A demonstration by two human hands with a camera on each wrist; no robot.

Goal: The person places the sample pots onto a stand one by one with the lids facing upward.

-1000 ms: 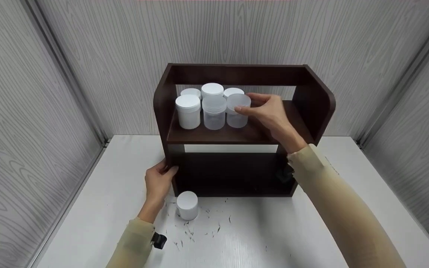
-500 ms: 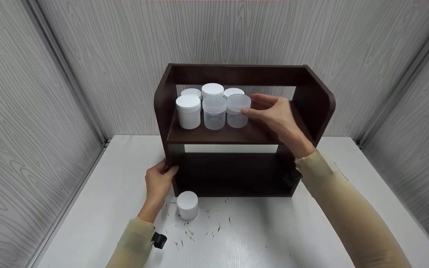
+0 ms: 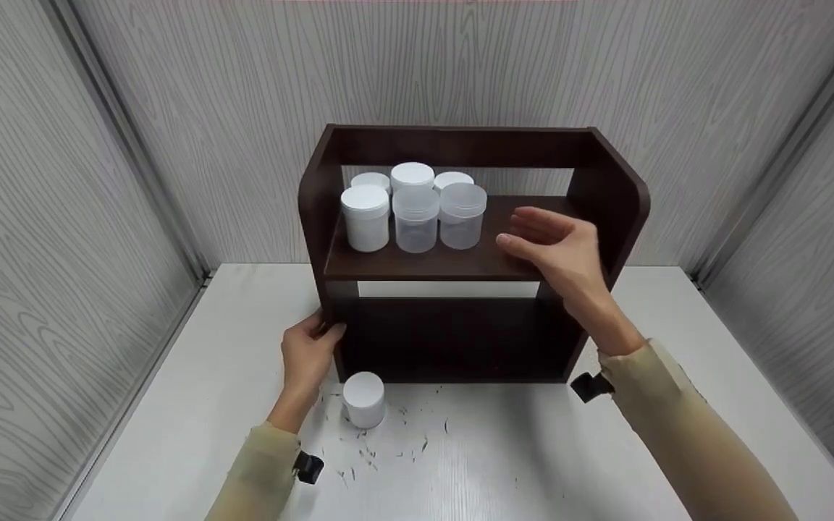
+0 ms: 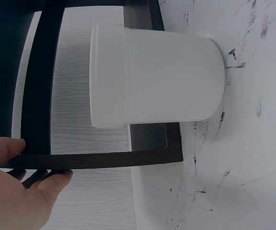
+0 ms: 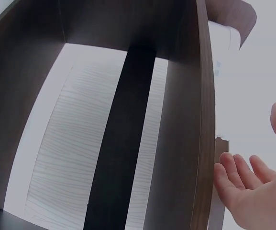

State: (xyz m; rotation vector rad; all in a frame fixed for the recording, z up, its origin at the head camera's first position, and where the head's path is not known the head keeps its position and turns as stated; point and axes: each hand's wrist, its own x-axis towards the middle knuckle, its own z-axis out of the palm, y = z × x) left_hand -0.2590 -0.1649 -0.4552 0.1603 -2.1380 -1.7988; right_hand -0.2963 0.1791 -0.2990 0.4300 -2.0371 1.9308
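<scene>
A dark brown two-tier wooden shelf (image 3: pixel 460 269) stands on the table. My left hand (image 3: pixel 308 354) grips its left side panel, thumb in front and fingers on the outside, as the left wrist view also shows. My right hand (image 3: pixel 565 253) is held over the right part of the upper tier, fingers loosely bent and thumb apart, holding nothing. Nearest to it is a translucent jar (image 3: pixel 462 224), with a second translucent jar (image 3: pixel 416 228) at its left. A white lidded jar (image 3: pixel 365 221) completes that front row; other white lidded jars (image 3: pixel 413 174) are behind.
Another white jar (image 3: pixel 364 400) stands on the white table (image 3: pixel 460 463), close before the shelf's left front corner. Dark scuff marks lie around it. Grey wood-patterned walls (image 3: pixel 460 65) enclose the table at the back and sides.
My right hand has let go of the right translucent jar and drawn back to the right and down. The jar stays in the front row. My left hand has not moved.
</scene>
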